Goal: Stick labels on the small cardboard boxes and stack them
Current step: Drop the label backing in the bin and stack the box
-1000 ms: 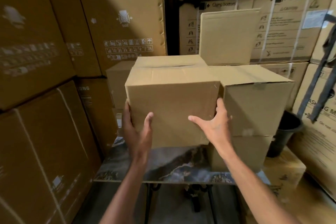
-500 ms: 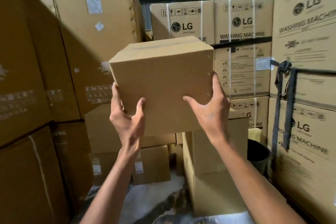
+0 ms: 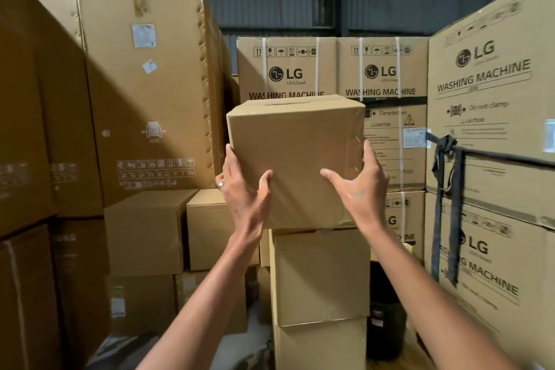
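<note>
Both hands, left hand [image 3: 243, 189] and right hand [image 3: 359, 185], clasp opposite sides of a small cardboard box [image 3: 295, 159], held directly above the stack of boxes [image 3: 321, 276], its bottom seemingly just touching.

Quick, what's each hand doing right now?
Left hand: holding the small cardboard box by its left side, thumb on the front.
Right hand: holding the same box by its right side.
</note>
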`<state>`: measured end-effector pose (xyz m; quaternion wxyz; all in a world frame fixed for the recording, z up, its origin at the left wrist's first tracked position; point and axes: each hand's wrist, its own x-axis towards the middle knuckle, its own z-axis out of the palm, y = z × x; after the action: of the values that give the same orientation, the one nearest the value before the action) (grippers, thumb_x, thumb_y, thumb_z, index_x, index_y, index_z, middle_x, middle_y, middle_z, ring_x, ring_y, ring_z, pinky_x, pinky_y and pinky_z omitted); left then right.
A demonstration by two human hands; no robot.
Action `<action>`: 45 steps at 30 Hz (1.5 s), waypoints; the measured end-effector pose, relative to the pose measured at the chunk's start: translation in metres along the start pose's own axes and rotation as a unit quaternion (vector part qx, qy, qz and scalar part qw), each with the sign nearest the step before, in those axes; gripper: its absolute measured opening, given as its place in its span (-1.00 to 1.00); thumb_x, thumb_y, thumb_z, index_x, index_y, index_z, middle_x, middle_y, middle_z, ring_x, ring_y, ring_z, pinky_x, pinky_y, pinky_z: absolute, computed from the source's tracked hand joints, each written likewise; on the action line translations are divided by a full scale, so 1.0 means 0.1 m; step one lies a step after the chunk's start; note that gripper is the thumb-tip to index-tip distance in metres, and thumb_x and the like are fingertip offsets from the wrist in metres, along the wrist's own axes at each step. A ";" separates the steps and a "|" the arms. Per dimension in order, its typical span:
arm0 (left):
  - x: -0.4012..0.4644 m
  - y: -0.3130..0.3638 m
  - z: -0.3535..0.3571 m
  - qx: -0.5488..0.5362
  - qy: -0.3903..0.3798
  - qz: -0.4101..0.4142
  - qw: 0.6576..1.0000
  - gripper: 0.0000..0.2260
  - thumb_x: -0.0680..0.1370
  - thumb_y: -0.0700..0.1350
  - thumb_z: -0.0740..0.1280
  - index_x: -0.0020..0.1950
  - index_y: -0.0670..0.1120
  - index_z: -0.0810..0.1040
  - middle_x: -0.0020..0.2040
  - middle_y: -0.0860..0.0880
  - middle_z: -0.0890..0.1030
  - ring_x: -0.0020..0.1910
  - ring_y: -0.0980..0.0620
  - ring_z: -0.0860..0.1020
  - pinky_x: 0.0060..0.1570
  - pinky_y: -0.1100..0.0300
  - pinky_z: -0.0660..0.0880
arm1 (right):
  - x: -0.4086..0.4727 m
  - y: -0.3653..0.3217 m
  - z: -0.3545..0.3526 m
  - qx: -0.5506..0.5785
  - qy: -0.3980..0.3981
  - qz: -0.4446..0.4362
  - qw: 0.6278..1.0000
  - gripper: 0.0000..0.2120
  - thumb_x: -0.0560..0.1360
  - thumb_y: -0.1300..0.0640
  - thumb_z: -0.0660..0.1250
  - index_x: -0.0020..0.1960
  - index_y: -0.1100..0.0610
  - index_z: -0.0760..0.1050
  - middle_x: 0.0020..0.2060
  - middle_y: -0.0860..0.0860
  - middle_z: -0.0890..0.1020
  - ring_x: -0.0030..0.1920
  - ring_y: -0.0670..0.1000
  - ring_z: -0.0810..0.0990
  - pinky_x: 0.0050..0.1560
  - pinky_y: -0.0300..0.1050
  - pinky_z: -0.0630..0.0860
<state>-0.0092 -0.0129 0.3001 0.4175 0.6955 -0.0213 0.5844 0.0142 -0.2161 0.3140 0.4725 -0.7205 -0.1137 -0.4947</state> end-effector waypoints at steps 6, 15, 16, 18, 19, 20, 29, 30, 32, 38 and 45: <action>-0.06 -0.01 0.45 0.041 -0.035 -0.010 0.998 -0.11 0.51 0.02 0.51 0.66 -0.18 0.07 0.56 -0.19 0.31 0.38 -0.15 0.36 0.42 0.05 0.24 | 0.29 0.50 -0.01 -0.028 -0.037 0.025 0.999 0.09 0.28 -0.19 0.65 0.61 0.18 0.21 0.19 0.24 0.66 0.13 0.23 0.66 0.26 0.14 0.56; -0.10 -0.22 0.81 0.112 -0.093 -0.018 0.989 -0.06 0.48 0.01 0.55 0.65 -0.20 0.04 0.57 -0.19 0.28 0.46 -0.16 0.34 0.49 0.02 0.16 | 0.56 0.93 0.11 -0.027 -0.109 0.063 0.992 0.07 0.28 -0.16 0.66 0.61 0.15 0.22 0.38 0.20 0.55 0.33 0.19 0.54 0.35 0.15 0.51; -0.10 -0.23 0.82 0.116 -0.089 -0.012 0.989 -0.06 0.47 0.00 0.56 0.65 -0.20 0.05 0.57 -0.20 0.29 0.46 -0.16 0.34 0.50 -0.02 0.17 | 0.55 0.97 0.15 -0.020 -0.109 0.062 0.992 0.08 0.28 -0.18 0.65 0.61 0.14 0.22 0.39 0.19 0.54 0.31 0.20 0.56 0.33 0.16 0.53; -0.08 -0.26 0.82 0.116 -0.082 -0.008 0.990 -0.05 0.45 -0.01 0.57 0.65 -0.19 0.06 0.55 -0.19 0.32 0.43 -0.15 0.36 0.50 -0.09 0.24 | 0.55 1.04 0.22 -0.006 -0.109 0.054 0.993 0.09 0.27 -0.22 0.64 0.62 0.12 0.21 0.43 0.17 0.51 0.29 0.19 0.58 0.29 0.16 0.57; -0.07 -0.27 0.83 0.116 -0.081 -0.009 0.990 -0.04 0.45 -0.02 0.58 0.65 -0.19 0.06 0.55 -0.18 0.33 0.41 -0.14 0.37 0.49 -0.08 0.25 | 0.54 1.06 0.26 0.001 -0.108 0.050 0.993 0.08 0.29 -0.20 0.64 0.62 0.12 0.20 0.45 0.16 0.49 0.32 0.17 0.57 0.31 0.13 0.56; -0.06 -0.29 0.83 0.119 -0.083 -0.011 0.989 -0.04 0.44 -0.02 0.58 0.65 -0.19 0.06 0.54 -0.17 0.33 0.39 -0.14 0.37 0.49 -0.02 0.23 | 0.53 1.09 0.29 0.009 -0.106 0.045 0.993 0.07 0.30 -0.17 0.64 0.63 0.12 0.19 0.47 0.15 0.47 0.36 0.15 0.54 0.35 0.10 0.53; 0.00 -0.35 0.86 0.145 -0.106 0.008 0.984 -0.04 0.43 -0.11 0.58 0.65 -0.18 0.06 0.55 -0.14 0.32 0.38 -0.11 0.38 0.33 0.27 0.09 | 0.48 1.22 0.46 0.047 -0.079 0.037 0.995 0.02 0.36 -0.12 0.62 0.64 0.09 0.16 0.50 0.12 0.44 0.43 0.14 0.46 0.41 0.11 0.47; 0.02 -0.37 0.86 0.147 -0.108 0.004 0.983 -0.04 0.43 -0.11 0.58 0.65 -0.18 0.06 0.56 -0.14 0.32 0.39 -0.13 0.38 0.35 0.23 0.12 | 0.48 1.22 0.47 0.048 -0.079 0.036 0.995 0.02 0.36 -0.11 0.62 0.64 0.10 0.16 0.52 0.11 0.42 0.46 0.13 0.44 0.44 0.10 0.44; 0.04 -0.40 0.84 0.148 -0.116 -0.003 0.982 -0.03 0.43 -0.11 0.58 0.66 -0.17 0.04 0.56 -0.15 0.32 0.40 -0.15 0.37 0.42 0.11 0.20 | 0.47 1.23 0.50 0.047 -0.075 0.033 0.996 0.02 0.37 -0.10 0.62 0.64 0.10 0.15 0.53 0.11 0.41 0.48 0.13 0.42 0.47 0.08 0.40; -0.02 -0.33 0.77 0.132 -0.128 -0.008 0.983 -0.07 0.46 -0.13 0.55 0.66 -0.14 0.04 0.55 -0.13 0.33 0.37 -0.12 0.37 0.36 0.14 0.23 | 0.45 1.24 0.48 0.052 -0.069 0.043 0.995 -0.01 0.38 -0.07 0.62 0.64 0.08 0.16 0.53 0.08 0.40 0.49 0.08 0.39 0.48 0.01 0.37; -0.09 -0.27 0.83 0.133 -0.144 -0.002 0.981 -0.07 0.47 -0.15 0.55 0.67 -0.10 0.02 0.54 -0.12 0.33 0.36 -0.12 0.35 0.40 0.02 0.30 | 0.48 1.33 0.37 0.067 -0.089 0.062 0.992 -0.01 0.43 -0.01 0.59 0.66 0.09 0.08 0.59 0.05 0.29 0.57 0.05 0.28 0.50 -0.15 0.23</action>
<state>0.0676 -0.0499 0.2806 0.3145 0.8218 -0.0022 0.4750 0.1437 -0.2712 0.2751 0.5371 -0.7344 -0.1433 -0.3895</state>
